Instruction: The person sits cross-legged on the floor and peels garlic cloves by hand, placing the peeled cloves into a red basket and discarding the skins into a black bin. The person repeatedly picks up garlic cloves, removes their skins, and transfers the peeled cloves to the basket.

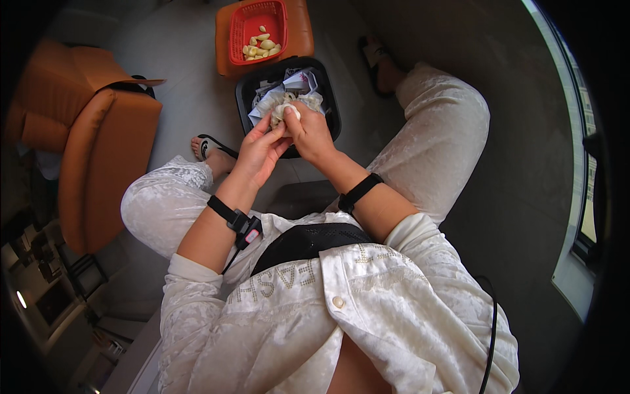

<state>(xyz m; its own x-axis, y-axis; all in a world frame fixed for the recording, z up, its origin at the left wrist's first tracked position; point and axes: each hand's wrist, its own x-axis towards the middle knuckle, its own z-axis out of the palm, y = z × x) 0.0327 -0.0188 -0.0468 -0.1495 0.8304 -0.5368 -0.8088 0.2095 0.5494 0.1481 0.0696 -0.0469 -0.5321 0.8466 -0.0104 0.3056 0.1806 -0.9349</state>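
A whitish garlic bulb [283, 114] is held between both hands above a black waste bin [336, 111]. My left hand [258, 145] grips its lower left side with the fingertips. My right hand [310, 132] holds it from the right, the thumb lying on top. Papery garlic skins [310, 101] and crumpled paper [300, 81] lie in the bin beneath the hands. Beyond the bin, several peeled garlic cloves [266, 45] rest at the near end of a red plastic basket [234, 29]. The fingers hide part of the bulb.
The basket stands on an orange stool [304, 29] touching or close behind the bin. An orange upholstered chair [118, 162] stands at the left. My knees are spread on both sides of the bin, with slippered feet on the grey floor [182, 98]. A black cable hangs at lower right.
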